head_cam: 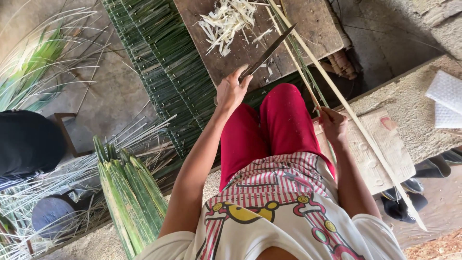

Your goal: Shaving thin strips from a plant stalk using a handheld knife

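My left hand [231, 91] is shut on the handle of a long dark knife [269, 50], whose blade points up and to the right over a wooden board [313, 29]. My right hand [333, 126] grips a thin pale strip [296, 65] that runs up across the board. A longer pale stick [365, 139] lies diagonally just right of that hand, from the board down past my knee. A heap of pale shavings [228, 21] sits on the board beyond the knife tip. My legs in red trousers [269, 130] lie between the two hands.
A mat of green leaf strips [163, 62] stretches under the board at the left. A bundle of folded green leaves [130, 197] stands at the lower left among loose pale strips. Cardboard [387, 144], white bubble wrap [447, 94] and dark shoes [399, 204] are on the right.
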